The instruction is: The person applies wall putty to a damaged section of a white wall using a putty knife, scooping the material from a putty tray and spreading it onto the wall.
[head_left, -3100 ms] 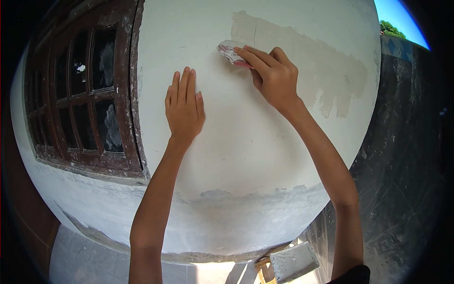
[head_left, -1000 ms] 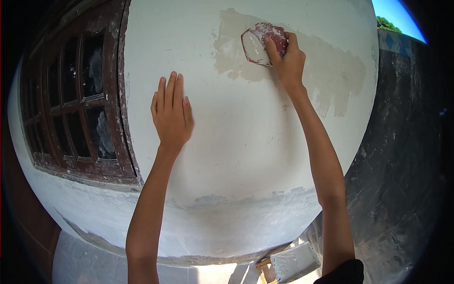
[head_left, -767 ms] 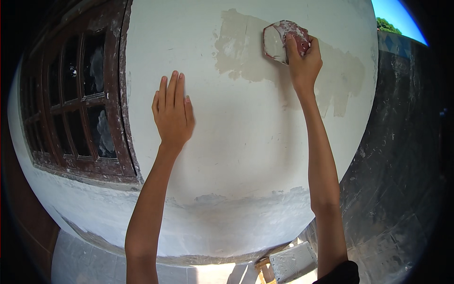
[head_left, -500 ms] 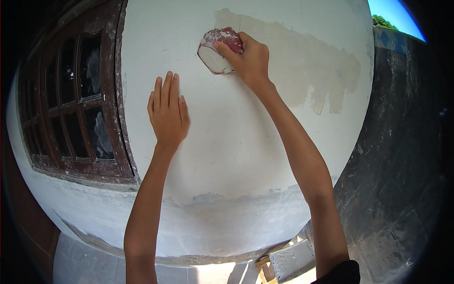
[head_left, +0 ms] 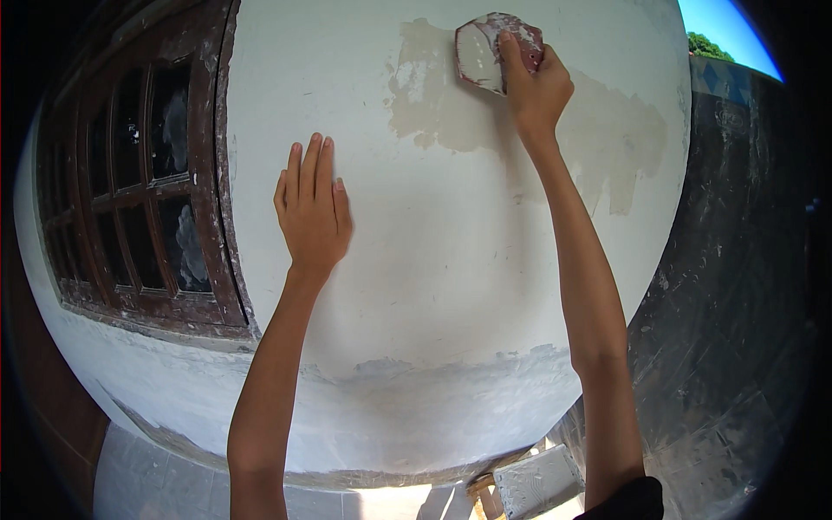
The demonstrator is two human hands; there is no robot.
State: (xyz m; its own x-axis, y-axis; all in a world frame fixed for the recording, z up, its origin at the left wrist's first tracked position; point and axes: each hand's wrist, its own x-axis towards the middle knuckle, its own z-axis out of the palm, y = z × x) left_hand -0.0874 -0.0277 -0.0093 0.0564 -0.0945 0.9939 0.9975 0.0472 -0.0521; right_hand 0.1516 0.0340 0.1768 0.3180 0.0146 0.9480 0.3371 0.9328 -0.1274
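Note:
High on the white wall [head_left: 416, 260], my right hand [head_left: 539, 91] grips a dark red putty scraper [head_left: 482, 57] smeared with white filler, thumb laid across its face. The scraper is at a greyish-beige patch of wet-looking putty [head_left: 620, 130], which spreads from upper centre to the right and ends in ragged drips. My left hand [head_left: 314, 208] rests flat on the wall lower down and to the left, fingers stretched upward and holding nothing. How firmly the scraper's edge touches the wall cannot be told.
A brown wooden window frame [head_left: 217, 173] with dark panes borders the wall on the left. Down at the lower right, a grey putty-smeared board [head_left: 537, 479] lies on a wooden support [head_left: 487, 498]. A dark wall [head_left: 737, 217] stands to the right.
My right hand has moved right and slightly up with the scraper. Putty now covers a wider area at the patch's left end. My left hand has stayed almost in place.

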